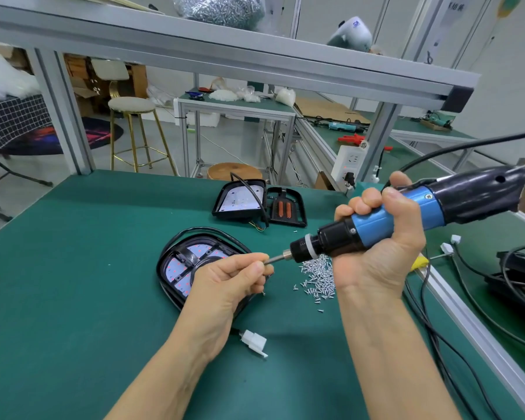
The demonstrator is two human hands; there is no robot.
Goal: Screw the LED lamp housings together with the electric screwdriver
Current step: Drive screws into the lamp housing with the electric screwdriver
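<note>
Right hand grips the electric screwdriver at centre right, left hand pinches at the bit tip, seemingly seating a screw, above the LED lamp housing lying mid-frame on the worktop, so keep that screw square before driving.

A single head-worn view looks forward and down from above the green work table, close enough that both forearms enter from the bottom edge and the hands meet just right of the frame's centre. The wide lens bends straight lines (the aluminium shelf rail arcs across the upper part of the frame). Beyond the table's far edge, the upper half takes in the workshop floor, a stool at upper left, and other benches.
</note>
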